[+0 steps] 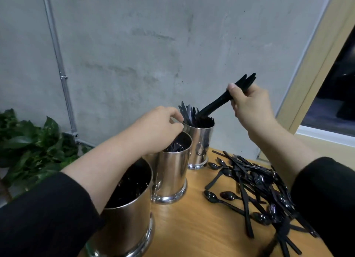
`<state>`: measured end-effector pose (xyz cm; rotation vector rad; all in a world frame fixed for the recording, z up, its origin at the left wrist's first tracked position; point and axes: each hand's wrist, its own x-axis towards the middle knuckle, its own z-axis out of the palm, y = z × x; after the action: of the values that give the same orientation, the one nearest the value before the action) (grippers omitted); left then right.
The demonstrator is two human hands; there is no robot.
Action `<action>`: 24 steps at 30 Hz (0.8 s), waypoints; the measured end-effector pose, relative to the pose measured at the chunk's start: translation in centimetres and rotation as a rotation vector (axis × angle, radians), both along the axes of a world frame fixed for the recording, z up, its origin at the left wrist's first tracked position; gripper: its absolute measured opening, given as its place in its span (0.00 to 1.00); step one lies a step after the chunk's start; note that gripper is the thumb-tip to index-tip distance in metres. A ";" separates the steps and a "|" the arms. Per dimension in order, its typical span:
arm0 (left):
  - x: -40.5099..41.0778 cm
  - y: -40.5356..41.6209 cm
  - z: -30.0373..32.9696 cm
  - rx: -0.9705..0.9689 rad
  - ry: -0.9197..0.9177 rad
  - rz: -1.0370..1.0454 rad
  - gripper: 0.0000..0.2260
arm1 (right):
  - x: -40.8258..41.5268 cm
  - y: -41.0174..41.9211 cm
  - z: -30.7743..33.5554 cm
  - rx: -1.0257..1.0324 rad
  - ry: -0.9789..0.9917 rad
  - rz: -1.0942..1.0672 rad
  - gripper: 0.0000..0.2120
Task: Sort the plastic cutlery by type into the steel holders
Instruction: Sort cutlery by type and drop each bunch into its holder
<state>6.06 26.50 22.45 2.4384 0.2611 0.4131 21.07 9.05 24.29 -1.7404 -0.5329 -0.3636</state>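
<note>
right hand (249, 105): grips a bundle of black cutlery (226, 99), tips lowered into far holder (199, 141)
left hand (159, 130): fingers curled at middle holder (172, 172) rim; contents unclear
handling: light, stiff, slick plastic; hold mid-handle
loose pile (259, 189): on counter (192, 228)

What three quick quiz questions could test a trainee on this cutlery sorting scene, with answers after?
1. How many steel holders stand on the table?
2. True or false: the right hand is empty.
3. Where is the left hand: A) over the middle holder, B) on the loose pile, C) on the plant?

Key: 1. Three. 2. False; it grips a bundle of black cutlery with its lower end in the far holder. 3. A.
</note>
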 end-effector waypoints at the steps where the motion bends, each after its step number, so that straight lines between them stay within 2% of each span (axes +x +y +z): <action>1: 0.6 0.1 0.3 0.043 0.030 -0.010 0.08 | 1.4 0.8 -0.5 -0.023 -0.001 -0.023 0.16; 4: 2.2 0.2 1.0 0.137 0.080 -0.024 0.10 | 5.5 2.9 -1.6 -0.121 0.038 -0.085 0.15; 7: 3.1 -0.2 1.5 0.186 0.089 -0.036 0.10 | 8.5 4.3 -3.1 -0.353 0.126 -0.082 0.15; 9: 3.6 -1.2 1.9 0.209 0.054 -0.048 0.10 | 9.5 4.4 -4.3 -0.490 0.153 -0.085 0.19; 14: 4.2 -4.3 1.9 0.220 -0.013 -0.080 0.10 | 9.0 2.5 -5.8 -0.571 0.159 -0.014 0.34; 18: 4.0 -7.0 0.9 0.166 -0.032 -0.080 0.10 | 6.3 -1.9 -7.5 -0.491 0.073 -0.058 0.21; 21: 4.0 -10.1 -1.2 0.045 -0.066 -0.107 0.10 | 2.3 -7.9 -10.4 -0.620 0.044 -0.071 0.14; 24: 4.0 -13.5 -6.3 0.040 0.003 -0.101 0.11 | -2.1 -14.8 -14.4 -0.714 0.008 -0.089 0.09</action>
<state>10.05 12.98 16.11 2.4790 0.1315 0.3743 18.97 -5.73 9.90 -2.4577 -0.6257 -0.2382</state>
